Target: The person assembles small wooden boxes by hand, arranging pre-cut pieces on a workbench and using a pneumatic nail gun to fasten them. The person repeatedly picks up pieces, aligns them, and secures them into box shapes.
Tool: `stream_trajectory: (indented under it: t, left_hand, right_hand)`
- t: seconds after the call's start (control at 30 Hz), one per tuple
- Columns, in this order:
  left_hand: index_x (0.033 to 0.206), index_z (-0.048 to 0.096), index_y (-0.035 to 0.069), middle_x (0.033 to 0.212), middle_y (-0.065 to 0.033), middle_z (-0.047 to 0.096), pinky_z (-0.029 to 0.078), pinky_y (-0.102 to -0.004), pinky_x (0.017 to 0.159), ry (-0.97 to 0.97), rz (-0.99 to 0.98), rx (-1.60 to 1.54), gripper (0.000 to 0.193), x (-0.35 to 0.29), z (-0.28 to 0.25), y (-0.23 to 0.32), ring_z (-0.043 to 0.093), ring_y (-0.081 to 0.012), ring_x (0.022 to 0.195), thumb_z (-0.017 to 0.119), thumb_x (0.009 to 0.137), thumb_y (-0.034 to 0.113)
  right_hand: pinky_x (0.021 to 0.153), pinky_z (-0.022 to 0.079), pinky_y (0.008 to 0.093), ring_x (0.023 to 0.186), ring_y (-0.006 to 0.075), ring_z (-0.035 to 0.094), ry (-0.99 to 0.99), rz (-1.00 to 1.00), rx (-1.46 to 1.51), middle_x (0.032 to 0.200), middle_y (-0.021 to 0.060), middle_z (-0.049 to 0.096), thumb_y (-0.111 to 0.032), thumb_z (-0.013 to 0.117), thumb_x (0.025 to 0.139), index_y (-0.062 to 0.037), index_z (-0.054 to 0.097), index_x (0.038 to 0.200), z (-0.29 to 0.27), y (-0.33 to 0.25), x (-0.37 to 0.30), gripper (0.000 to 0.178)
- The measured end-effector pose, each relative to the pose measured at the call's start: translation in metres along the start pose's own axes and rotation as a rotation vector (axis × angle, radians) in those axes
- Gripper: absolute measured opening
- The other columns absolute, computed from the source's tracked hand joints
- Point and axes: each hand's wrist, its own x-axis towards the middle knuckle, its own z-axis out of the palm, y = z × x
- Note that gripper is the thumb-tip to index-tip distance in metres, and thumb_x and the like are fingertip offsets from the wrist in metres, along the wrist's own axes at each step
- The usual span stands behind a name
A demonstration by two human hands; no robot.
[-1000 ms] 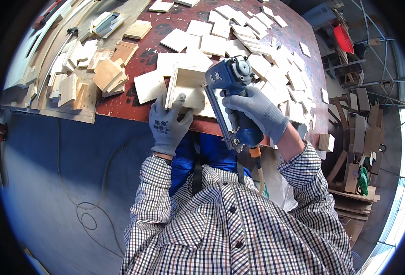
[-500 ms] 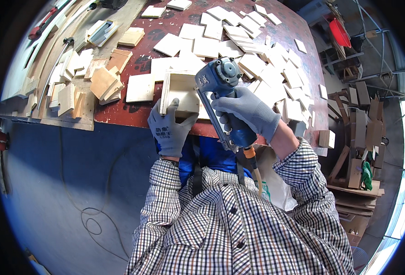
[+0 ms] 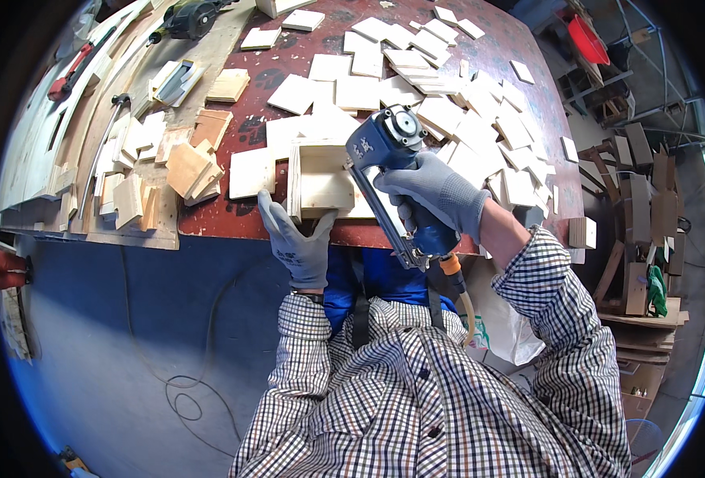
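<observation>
A small open wooden box [image 3: 294, 183] stands at the near edge of the dark red table, its hollow inside showing. My gloved left hand [image 3: 298, 251] grips the box's near left corner, fingers along the left side and thumb at the near side. In my gloved right hand [image 3: 440, 191] is a blue air nail gun [image 3: 386, 137], its handle wrapped by my fingers. The gun's head is over the box's right side, hiding part of it; whether its nose touches the wood cannot be seen. An orange coupling [image 3: 450, 265] joins a pale hose to the handle.
Many pale wooden squares [image 3: 358, 93] lie loose across the red table [image 3: 233, 225]. At left, a plank bench [image 3: 161, 231] bears wood offcuts, a hammer [image 3: 119, 100] and a power tool [image 3: 193, 19]. Stacked boards [image 3: 639, 207] stand right; a cable [image 3: 183, 382] coils on the floor.
My left thumb has come out of the box opening to its near outer side, and the fingers have straightened along its left wall. The nail gun remains at the box's right side. The whole view has shifted slightly.
</observation>
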Motion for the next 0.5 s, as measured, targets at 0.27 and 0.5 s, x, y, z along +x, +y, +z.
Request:
stream_trajectory:
  t: [0.27, 0.5]
  left_hand:
    - [0.143, 0.059, 0.001, 0.127, -0.0193, 0.069, 0.054, -0.0478, 0.100, -0.433, -0.183, 0.009, 0.091, 0.029, -0.019, -0.013, 0.067, -0.0375, 0.117, 0.093, 0.071, 0.046]
    - [0.131, 0.067, -0.003, 0.114, -0.0191, 0.074, 0.058, -0.0443, 0.091, -0.476, -0.250, -0.040, 0.071, 0.035, -0.024, -0.015, 0.072, -0.0365, 0.104, 0.093, 0.073, 0.030]
  right_hand:
    - [0.052, 0.051, 0.0262, 0.055, 0.0092, 0.061, 0.006, -0.037, 0.005, 0.072, 0.0009, 0.062, -0.025, 0.072, 0.093, -0.0060, 0.067, 0.088, -0.001, 0.002, 0.003, 0.021]
    - [0.053, 0.050, 0.0240, 0.057, 0.0074, 0.060, -0.016, -0.045, -0.007, 0.073, 0.0001, 0.064, -0.026, 0.071, 0.093, -0.0054, 0.071, 0.091, -0.002, 0.006, 0.003, 0.021]
